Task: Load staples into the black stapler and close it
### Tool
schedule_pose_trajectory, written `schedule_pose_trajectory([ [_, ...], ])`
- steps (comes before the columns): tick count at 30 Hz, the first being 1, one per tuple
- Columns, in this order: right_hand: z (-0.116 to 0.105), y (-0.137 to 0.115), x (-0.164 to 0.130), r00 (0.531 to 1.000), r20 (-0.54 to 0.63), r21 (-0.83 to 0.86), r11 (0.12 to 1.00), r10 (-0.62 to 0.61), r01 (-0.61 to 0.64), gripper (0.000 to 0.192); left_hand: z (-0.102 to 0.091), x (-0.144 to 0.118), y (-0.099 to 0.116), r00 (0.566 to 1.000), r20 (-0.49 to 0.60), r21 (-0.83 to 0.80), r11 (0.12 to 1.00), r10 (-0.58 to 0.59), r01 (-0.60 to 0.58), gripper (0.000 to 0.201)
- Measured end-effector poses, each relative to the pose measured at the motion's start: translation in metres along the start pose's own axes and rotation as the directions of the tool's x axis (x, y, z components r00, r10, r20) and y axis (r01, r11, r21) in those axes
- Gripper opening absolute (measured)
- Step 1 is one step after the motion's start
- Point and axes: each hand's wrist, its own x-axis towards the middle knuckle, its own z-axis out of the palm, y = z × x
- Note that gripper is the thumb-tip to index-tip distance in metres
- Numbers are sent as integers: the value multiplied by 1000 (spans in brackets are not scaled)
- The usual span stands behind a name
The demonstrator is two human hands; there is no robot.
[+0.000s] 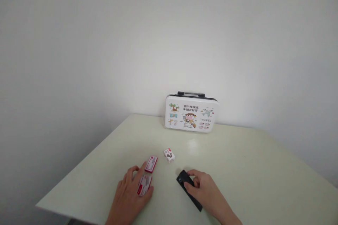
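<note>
My right hand (204,190) grips a black stapler (188,190) that lies slantwise near the table's front, thumb on one side and fingers on the other. On the left, my left hand (131,192) rests with its fingers spread around a red-and-white staple box (144,185), which shows between index finger and thumb. The tip of that index finger reaches the side of a second red-and-white box (151,164), just beyond the first. A small white box (169,155) with a picture of black clips stands between the hands, a little farther away, touched by neither.
At the back of the pale green table (237,161), a white case (191,114) with cartoon prints and a black handle stands upright near the wall (190,42). The table's left edge runs slantwise beyond my left hand.
</note>
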Motion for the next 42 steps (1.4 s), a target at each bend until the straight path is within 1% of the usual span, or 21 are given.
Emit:
schedule_pose_trajectory([
  [3,8,14,-4,996,-63,30,997,71,-69,36,0,10,8,998,10,37,997,64,-65,73],
  [7,19,30,-11,986,-98,167,979,135,-118,53,4,23,12,989,37,45,988,143,-145,72],
  [11,27,36,-14,971,-162,247,960,174,-131,61,11,21,10,980,53,-10,982,191,-191,76],
  [14,29,37,-14,967,-177,268,954,184,-133,64,16,14,6,984,29,-65,982,177,-175,79],
  [17,29,38,-14,965,-188,267,955,183,-130,67,21,10,-3,993,6,-116,986,118,-117,78],
  [20,29,37,-15,964,-193,259,957,181,-127,67,22,8,-14,998,-18,-133,989,68,-69,78],
  [22,30,36,-16,962,-206,252,960,180,-125,66,19,5,-16,996,-18,-135,987,88,-89,81],
  [25,33,38,-16,955,-234,236,964,180,-123,64,14,1,-4,987,10,-136,978,159,-156,86],
  [28,36,39,-15,951,-249,214,968,182,-129,63,14,2,16,984,0,-129,976,175,-174,89],
  [31,36,38,-15,947,-262,206,970,185,-132,63,26,13,30,980,4,-117,974,197,-195,85],
  [34,36,37,-17,947,-260,216,967,188,-133,64,40,24,34,978,-3,-106,972,210,-209,81],
  [36,35,36,-15,949,-259,217,968,180,-124,64,44,28,35,977,-13,-96,972,213,-213,80],
  [39,32,34,-3,952,-265,199,975,152,-100,65,44,29,42,977,-25,-95,973,210,-211,78],
  [42,28,28,25,955,-283,135,990,85,-48,66,44,30,55,975,-56,-100,971,214,-218,77],
])
